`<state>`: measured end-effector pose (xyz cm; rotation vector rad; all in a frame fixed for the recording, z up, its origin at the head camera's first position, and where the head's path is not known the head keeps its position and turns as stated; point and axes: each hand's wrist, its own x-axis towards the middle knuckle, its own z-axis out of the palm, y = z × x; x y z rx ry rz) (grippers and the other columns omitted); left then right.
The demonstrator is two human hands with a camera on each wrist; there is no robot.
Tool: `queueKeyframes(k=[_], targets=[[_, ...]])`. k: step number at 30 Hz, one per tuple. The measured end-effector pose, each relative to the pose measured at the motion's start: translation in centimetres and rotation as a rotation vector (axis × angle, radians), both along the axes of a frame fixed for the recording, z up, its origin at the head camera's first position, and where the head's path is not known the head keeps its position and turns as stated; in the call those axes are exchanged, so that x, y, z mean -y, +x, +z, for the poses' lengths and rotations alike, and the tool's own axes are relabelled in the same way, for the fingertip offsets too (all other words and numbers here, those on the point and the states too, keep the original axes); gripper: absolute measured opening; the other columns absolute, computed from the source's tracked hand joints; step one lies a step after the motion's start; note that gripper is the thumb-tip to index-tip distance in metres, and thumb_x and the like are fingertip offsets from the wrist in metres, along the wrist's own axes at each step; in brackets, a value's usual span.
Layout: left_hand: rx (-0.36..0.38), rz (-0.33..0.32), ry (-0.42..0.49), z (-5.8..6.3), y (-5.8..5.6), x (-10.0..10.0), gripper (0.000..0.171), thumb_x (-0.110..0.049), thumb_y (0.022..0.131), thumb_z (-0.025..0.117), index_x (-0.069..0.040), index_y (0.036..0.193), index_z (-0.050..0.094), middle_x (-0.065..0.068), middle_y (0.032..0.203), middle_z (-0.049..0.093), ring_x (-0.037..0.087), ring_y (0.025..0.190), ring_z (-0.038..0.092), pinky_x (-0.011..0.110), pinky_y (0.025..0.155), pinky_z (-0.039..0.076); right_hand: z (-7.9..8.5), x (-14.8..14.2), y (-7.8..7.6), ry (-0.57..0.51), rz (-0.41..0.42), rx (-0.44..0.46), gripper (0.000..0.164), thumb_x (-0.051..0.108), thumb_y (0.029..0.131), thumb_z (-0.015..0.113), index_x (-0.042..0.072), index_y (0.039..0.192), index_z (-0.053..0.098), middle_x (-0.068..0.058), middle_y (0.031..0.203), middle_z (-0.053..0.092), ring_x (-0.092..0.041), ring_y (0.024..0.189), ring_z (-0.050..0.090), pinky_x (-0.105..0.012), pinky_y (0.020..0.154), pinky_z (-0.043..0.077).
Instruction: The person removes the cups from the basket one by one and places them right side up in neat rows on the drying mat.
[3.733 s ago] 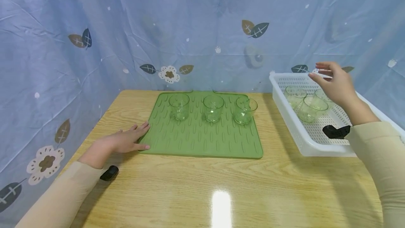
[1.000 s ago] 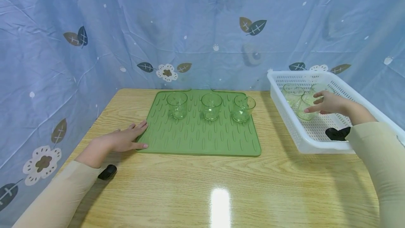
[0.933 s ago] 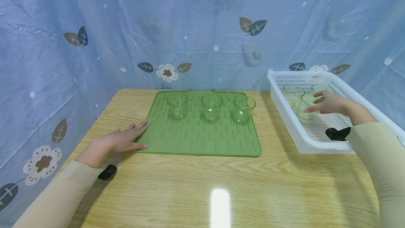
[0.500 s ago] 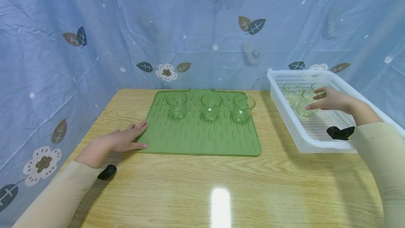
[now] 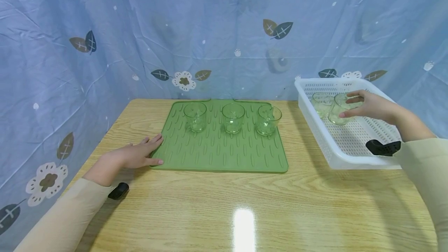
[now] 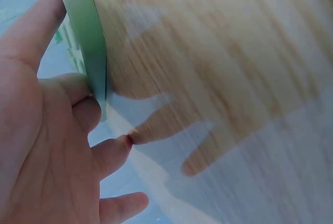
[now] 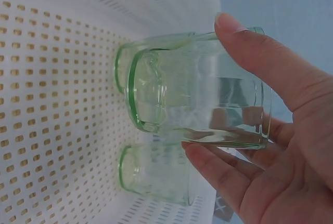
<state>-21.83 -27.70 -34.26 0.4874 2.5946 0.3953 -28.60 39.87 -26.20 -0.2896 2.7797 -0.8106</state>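
In the head view my right hand [image 5: 376, 108] grips a clear greenish glass cup [image 5: 336, 109] inside the white basket. The right wrist view shows thumb and fingers on opposite sides of this cup [image 7: 197, 94], its base raised off the basket floor. Two more glass cups stand behind it, one partly covered by the held cup and the other cup [image 7: 158, 174] lower in that view. My left hand [image 5: 136, 154] rests with spread fingers on the left edge of the green mat [image 5: 217, 156]. In the left wrist view, fingertips touch the mat's rim [image 6: 86, 26].
Three glass cups stand in a row along the mat's back half: a left cup [image 5: 196, 118], a middle cup [image 5: 233, 119] and a right cup [image 5: 268, 121]. The perforated white basket [image 5: 336, 158] sits on the wooden table [image 5: 196, 209], right of the mat. A blue curtain [image 5: 224, 30] hangs behind.
My right hand came down into the basket, took hold of the front cup, and has now raised it slightly. The left hand stays at the mat's edge.
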Motion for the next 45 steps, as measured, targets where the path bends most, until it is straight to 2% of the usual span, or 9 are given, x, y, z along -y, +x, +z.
queueKeyframes(k=[14,20,22,25,31,36,39,42,45], targets=[[-0.01,-0.01,-0.008,-0.2,-0.2,0.1,0.1,-0.059,0.099,0.058,0.002,0.163,0.012,0.024,0.169,-0.001,0.056,0.149,-0.001,0.085,0.104,0.002,1.0,1.7,0.9,-0.046,0.016,-0.062,0.09,0.019,0.099,0.072,-0.013,0.158,0.011,-0.04,0.149,0.034,-0.058,0.132,0.039,-0.067,0.1,0.041],[-0.023,-0.014,-0.022,-0.1,-0.1,0.2,0.1,-0.06,0.099,0.057,0.002,0.163,0.013,0.024,0.169,0.001,0.056,0.149,0.002,0.085,0.103,0.005,1.6,2.2,1.1,-0.071,0.001,-0.086,0.087,0.022,0.1,0.071,-0.007,0.16,0.015,-0.037,0.148,0.037,-0.054,0.131,0.043,-0.042,0.09,0.05],[-0.022,-0.014,-0.02,-0.1,-0.1,0.1,0.1,-0.06,0.099,0.057,0.003,0.163,0.013,0.024,0.169,0.001,0.056,0.149,0.002,0.085,0.104,0.005,1.7,2.5,1.3,-0.09,-0.016,-0.104,0.086,0.024,0.1,0.071,-0.006,0.16,0.017,-0.036,0.147,0.037,-0.053,0.13,0.042,-0.044,0.092,0.049],[-0.021,-0.015,-0.018,-0.1,-0.1,0.1,0.099,-0.06,0.1,0.057,0.003,0.163,0.012,0.024,0.169,0.001,0.056,0.149,0.001,0.085,0.104,0.005,1.7,2.8,1.7,-0.133,-0.054,-0.119,0.086,0.027,0.101,0.069,-0.004,0.16,0.016,-0.035,0.149,0.034,-0.05,0.131,0.041,-0.056,0.098,0.043],[-0.02,-0.016,-0.013,-0.1,-0.1,0.2,0.1,-0.06,0.099,0.057,0.003,0.163,0.012,0.024,0.169,0.001,0.056,0.149,0.001,0.085,0.104,0.004,1.7,3.5,2.2,-0.222,-0.13,-0.169,0.08,0.031,0.102,0.067,0.007,0.161,0.019,-0.023,0.15,0.031,-0.021,0.119,0.043,-0.036,0.091,0.041],[-0.018,-0.014,-0.013,-0.1,-0.2,0.1,0.1,-0.06,0.099,0.057,0.003,0.163,0.012,0.024,0.169,0.001,0.056,0.149,0.001,0.085,0.104,0.003,1.9,4.3,2.8,-0.28,-0.175,-0.211,0.073,0.036,0.102,0.067,0.021,0.158,0.024,-0.006,0.143,0.035,-0.024,0.126,0.041,-0.036,0.092,0.04],[-0.021,-0.017,-0.019,-0.1,-0.2,0.1,0.1,-0.06,0.099,0.057,0.002,0.163,0.012,0.024,0.169,0.001,0.056,0.149,0.001,0.085,0.104,0.004,1.8,4.9,3.0,-0.312,-0.194,-0.228,0.07,0.036,0.101,0.068,0.026,0.157,0.027,0.006,0.136,0.037,-0.025,0.13,0.04,-0.021,0.085,0.041],[-0.025,-0.019,-0.022,-0.1,-0.1,0.2,0.1,-0.06,0.099,0.056,0.003,0.163,0.012,0.024,0.169,0.001,0.057,0.149,0.002,0.085,0.104,0.005,1.9,5.6,3.2,-0.345,-0.192,-0.245,0.071,0.034,0.101,0.069,0.021,0.158,0.028,0.009,0.129,0.037,-0.021,0.128,0.041,-0.012,0.079,0.042],[-0.028,-0.021,-0.02,-0.1,0.0,0.2,0.099,-0.06,0.1,0.056,0.003,0.163,0.013,0.025,0.169,0.001,0.057,0.149,0.002,0.085,0.103,0.006,1.9,6.4,3.3,-0.355,-0.184,-0.261,0.075,0.032,0.1,0.069,0.013,0.16,0.029,0.006,0.127,0.039,-0.01,0.12,0.046,-0.01,0.078,0.042]])
